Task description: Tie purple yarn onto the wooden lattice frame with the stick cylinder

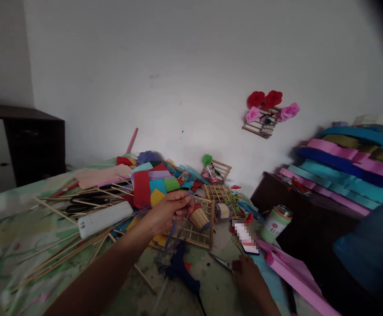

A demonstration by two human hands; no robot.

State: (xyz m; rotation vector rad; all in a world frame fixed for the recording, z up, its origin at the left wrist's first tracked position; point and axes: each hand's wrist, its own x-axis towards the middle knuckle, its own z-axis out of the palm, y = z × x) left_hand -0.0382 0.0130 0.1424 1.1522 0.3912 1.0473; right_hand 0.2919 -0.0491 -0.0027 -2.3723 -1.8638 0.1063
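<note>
My left hand point(171, 207) is closed in a pinch on a thin purple strand, probably yarn or ribbon. Loops of the purple strand point(172, 235) hang below the fingers. Just right of that hand, a small basket of bamboo sticks point(199, 217) with a purple band lies on a stick lattice frame point(191, 237). My right hand point(249, 275), lower right, is closed around the handles of a pair of scissors point(222, 262), whose blades point up and left over the table. A dark blue glue gun point(181, 265) lies between the two hands.
Bamboo sticks point(62, 252), a white power strip point(105, 218) and coloured paper pieces point(141, 188) crowd the left. A phone point(245, 237), a green jar point(276, 224) and a pink paper roll point(293, 276) lie right. A flower-decorated lattice point(265, 116) hangs on the wall.
</note>
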